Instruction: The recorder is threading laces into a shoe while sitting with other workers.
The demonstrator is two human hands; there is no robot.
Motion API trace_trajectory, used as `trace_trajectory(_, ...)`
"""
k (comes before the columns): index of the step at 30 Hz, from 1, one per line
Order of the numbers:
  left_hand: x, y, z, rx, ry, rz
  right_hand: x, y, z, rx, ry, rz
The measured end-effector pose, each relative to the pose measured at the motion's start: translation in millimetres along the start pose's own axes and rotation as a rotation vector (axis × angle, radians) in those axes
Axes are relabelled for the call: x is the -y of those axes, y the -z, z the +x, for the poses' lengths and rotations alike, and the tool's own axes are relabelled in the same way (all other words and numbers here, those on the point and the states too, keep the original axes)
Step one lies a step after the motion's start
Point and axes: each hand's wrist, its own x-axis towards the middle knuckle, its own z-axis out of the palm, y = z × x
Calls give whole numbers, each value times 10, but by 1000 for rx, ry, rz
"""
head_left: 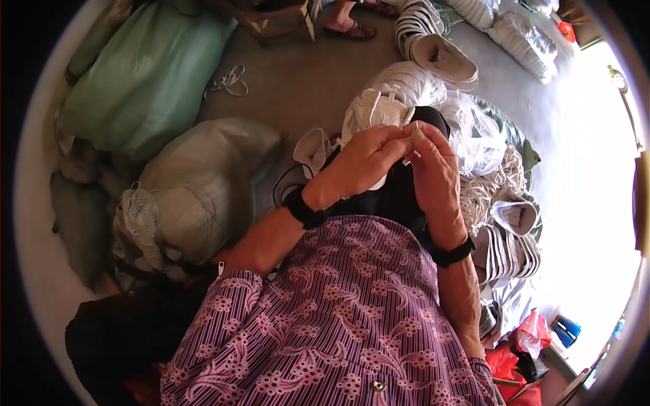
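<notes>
My left hand and my right hand meet fingertip to fingertip above my lap, both closed in a pinch. Between them a short bit of what looks like a white shoelace shows; the fingers hide the rest. Just beyond the left hand sits a white shoe upper with straps across its front, partly covered by that hand. To the left of my knees lies another pale shoe upper. A heap of white laces lies right of my right hand.
Nested shoe uppers lie at the far right and beside my right forearm. Clear plastic bags stand near my knees. Large green and grey-brown sacks fill the left. A person's sandalled foot shows beyond.
</notes>
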Motion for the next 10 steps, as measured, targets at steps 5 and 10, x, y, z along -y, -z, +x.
trace_trajectory(5,-195,131,67,-279,-177,348,135,-93,24,-29,43,-341)
trace_trajectory(10,-242,313,207,-239,-229,302,173,-136,214,37,65,-473)
